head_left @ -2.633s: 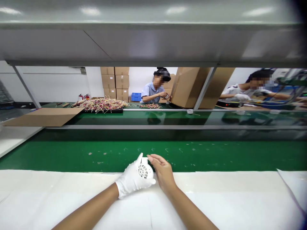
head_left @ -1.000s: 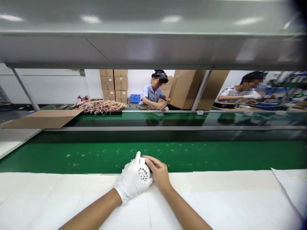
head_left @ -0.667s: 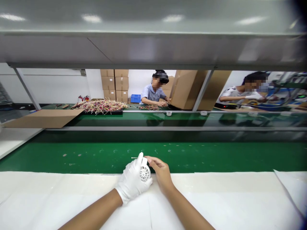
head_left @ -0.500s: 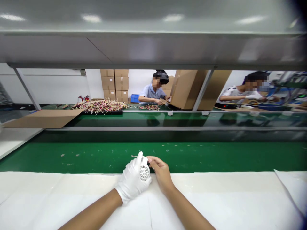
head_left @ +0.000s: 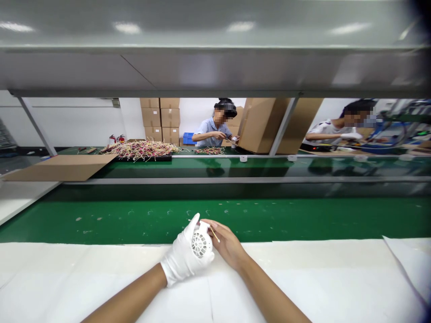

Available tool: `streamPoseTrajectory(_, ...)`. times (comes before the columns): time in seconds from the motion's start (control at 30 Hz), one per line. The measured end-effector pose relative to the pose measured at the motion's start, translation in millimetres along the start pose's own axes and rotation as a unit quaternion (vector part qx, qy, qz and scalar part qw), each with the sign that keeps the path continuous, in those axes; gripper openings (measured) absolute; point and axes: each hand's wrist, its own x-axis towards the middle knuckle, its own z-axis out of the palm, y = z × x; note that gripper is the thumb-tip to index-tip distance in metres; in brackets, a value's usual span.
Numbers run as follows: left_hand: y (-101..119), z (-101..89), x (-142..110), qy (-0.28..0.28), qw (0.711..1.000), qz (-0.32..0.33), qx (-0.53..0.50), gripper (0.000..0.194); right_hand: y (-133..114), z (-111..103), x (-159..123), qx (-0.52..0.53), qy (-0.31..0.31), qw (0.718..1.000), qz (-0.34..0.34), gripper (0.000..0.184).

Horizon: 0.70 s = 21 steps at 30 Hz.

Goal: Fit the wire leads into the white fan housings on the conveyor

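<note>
My left hand (head_left: 183,258), in a white glove, is closed around a small white round plastic fan housing (head_left: 201,244) with a spoked grille and a short square neck. The glove's thumb points up beside the neck. My bare right hand (head_left: 226,242) is closed in a pinch at the right of the neck, its fingertips partly hidden behind it. A thin pale-yellow wire (head_left: 214,234) with a whitish tip slants down across the right fingers. Where its upper end goes is hidden. Both hands are above the front edge of the white-covered table (head_left: 289,282).
Beyond the table runs a green conveyor belt (head_left: 303,220). A farther belt carries several white round parts (head_left: 243,158). Across it sit a heap of red and cream wires (head_left: 141,149), a large carton (head_left: 264,125) and two co-workers. Cardboard (head_left: 60,167) lies left; a shelf (head_left: 215,67) hangs overhead.
The wire end, lately jutting left behind the glove's thumb, now slants down over my right fingers. The housing has turned slightly. Belt marks shift left; white parts on the far belt move right.
</note>
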Motion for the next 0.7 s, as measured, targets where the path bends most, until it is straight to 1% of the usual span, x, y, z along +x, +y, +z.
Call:
streamPoseTrajectory(0.17, -4, -2.6, 0, -0.017, 0.997, -0.010, -0.076, 0.031, 1, -2, 0, -0.002, -0.011, 1.000, 0.009, 0.029)
streamPoseTrajectory(0.23, -6, -2.3, 1, -0.027, 0.994, -0.010, -0.110, 0.031, 2, -4, 0, -0.003, -0.026, 1.000, 0.012, 0.032)
streamPoseTrajectory(0.33, -13, -2.3, 7, -0.047, 0.986, -0.010, -0.160, 0.032, 2, -6, 1, 0.000, -0.057, 0.998, 0.033, 0.033)
streamPoseTrajectory(0.4, -19, -3.0, 11, -0.065, 0.979, -0.009, -0.193, 0.041, 2, -8, 2, 0.007, -0.068, 0.997, 0.045, 0.031)
streamPoseTrajectory(0.5, -28, -4.3, 18, -0.081, 0.969, -0.009, -0.234, 0.064, 2, -8, 3, 0.031, -0.074, 0.996, 0.043, 0.028)
streamPoseTrajectory(0.6, -32, -3.6, 22, -0.072, 0.963, -0.007, -0.260, 0.074, 4, -6, 4, 0.071, -0.061, 0.995, 0.028, 0.027)
streamPoseTrajectory(0.7, -29, 0.3, 22, -0.046, 0.963, 0.000, -0.265, 0.086, 7, -4, 5, 0.116, -0.028, 0.993, 0.012, 0.026)
